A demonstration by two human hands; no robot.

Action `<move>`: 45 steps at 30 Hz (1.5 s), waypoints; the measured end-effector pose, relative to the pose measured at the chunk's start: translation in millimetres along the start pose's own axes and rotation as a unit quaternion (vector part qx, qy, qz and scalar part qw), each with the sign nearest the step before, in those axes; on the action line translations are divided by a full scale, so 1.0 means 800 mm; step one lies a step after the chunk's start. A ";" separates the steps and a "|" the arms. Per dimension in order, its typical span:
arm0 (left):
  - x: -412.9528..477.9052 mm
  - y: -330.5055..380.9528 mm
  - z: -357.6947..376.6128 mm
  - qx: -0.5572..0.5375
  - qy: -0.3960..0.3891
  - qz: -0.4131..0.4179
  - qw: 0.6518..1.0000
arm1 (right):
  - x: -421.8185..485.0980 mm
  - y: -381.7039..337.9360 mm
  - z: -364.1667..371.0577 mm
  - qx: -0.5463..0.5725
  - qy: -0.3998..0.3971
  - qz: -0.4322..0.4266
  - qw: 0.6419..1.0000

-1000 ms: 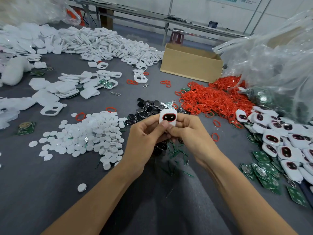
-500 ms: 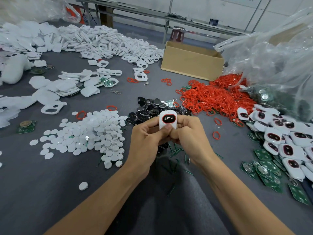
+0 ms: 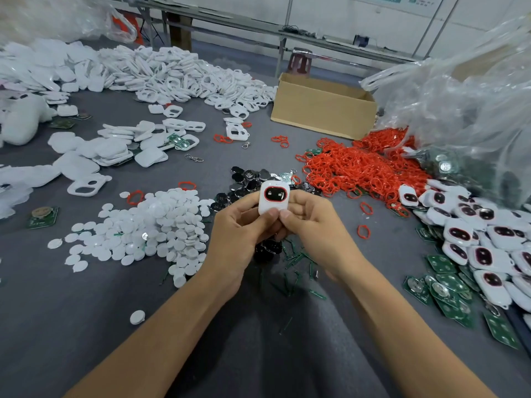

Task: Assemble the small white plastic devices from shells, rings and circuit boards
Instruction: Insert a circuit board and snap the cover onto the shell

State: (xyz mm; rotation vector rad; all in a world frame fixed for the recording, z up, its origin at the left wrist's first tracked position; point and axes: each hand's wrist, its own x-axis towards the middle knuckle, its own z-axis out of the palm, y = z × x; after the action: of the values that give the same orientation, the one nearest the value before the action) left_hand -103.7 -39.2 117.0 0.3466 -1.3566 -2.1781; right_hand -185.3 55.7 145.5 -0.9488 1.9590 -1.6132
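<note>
One device (image 3: 273, 198) was in hand, head view. Left hand (image 3: 240, 234) pinched its left side and right hand (image 3: 313, 225) its right, thumbs on the lower front, fingers curled behind. It was held upright just above the black inserts (image 3: 247, 179). The shell looked closed, with a red ring seated round the dark window. My read: this unit was at the final squeeze or check. Couldn't tell if the seam was fully snapped.

Done: a pile of finished units (image 3: 474, 234) lay well right of the right hand, dozens by the look of it.

Left to do, judging by stock:
- rings (image 3: 365, 165), a big red heap beyond the right hand
- shells (image 3: 178, 73), a long white heap far beyond the left hand, with smaller stacks nearer
- discs (image 3: 152, 225), a mound just left of the left hand
- boards (image 3: 448, 294), green, right of the right hand beside the finished pile, and more in the bag (image 3: 459, 96) beyond

Loose parts far outweighed finished units, so I'd put the task early to mid run. The box (image 3: 321, 110) sat beyond the rings, contents hidden.
</note>
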 end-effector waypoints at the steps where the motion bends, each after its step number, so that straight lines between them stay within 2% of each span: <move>1: 0.000 -0.002 0.000 0.017 0.010 0.001 1.000 | 0.000 0.002 0.000 0.012 0.002 0.007 1.000; 6: 0.001 -0.004 0.001 0.073 0.021 0.007 0.997 | -0.001 0.006 0.001 0.033 0.034 0.010 0.999; 8: 0.001 -0.003 0.003 0.058 0.027 0.003 0.998 | -0.002 0.007 0.001 -0.043 0.050 -0.024 0.998; 10: 0.001 -0.001 0.004 0.049 0.034 0.002 0.998 | -0.002 0.008 -0.001 -0.165 0.092 -0.081 0.979; 12: 0.002 -0.001 0.004 0.040 0.042 0.003 0.998 | -0.001 0.006 -0.003 -0.201 0.129 -0.118 0.964; 15: 0.001 0.000 0.005 0.051 0.023 -0.006 0.998 | -0.001 0.000 -0.004 -0.136 0.109 -0.109 0.979; 18: -0.001 -0.001 0.006 0.076 -0.001 -0.010 0.997 | -0.003 -0.002 -0.003 -0.129 0.097 -0.115 0.980; 23: -0.002 -0.002 0.008 0.062 0.010 0.000 0.998 | -0.002 0.000 -0.003 -0.060 0.104 -0.089 0.989; 39: -0.002 -0.005 0.002 0.112 0.035 0.058 0.991 | -0.003 0.010 0.002 -0.055 0.103 -0.100 0.988; 45: 0.001 -0.005 0.006 0.070 0.061 0.051 0.994 | -0.003 0.011 0.003 -0.014 0.133 -0.078 0.988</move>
State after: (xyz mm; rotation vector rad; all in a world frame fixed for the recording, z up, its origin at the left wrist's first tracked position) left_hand -107.9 -34.4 115.5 0.4466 -1.4295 -1.9526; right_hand -184.4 56.4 136.4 -0.9596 2.1315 -1.8900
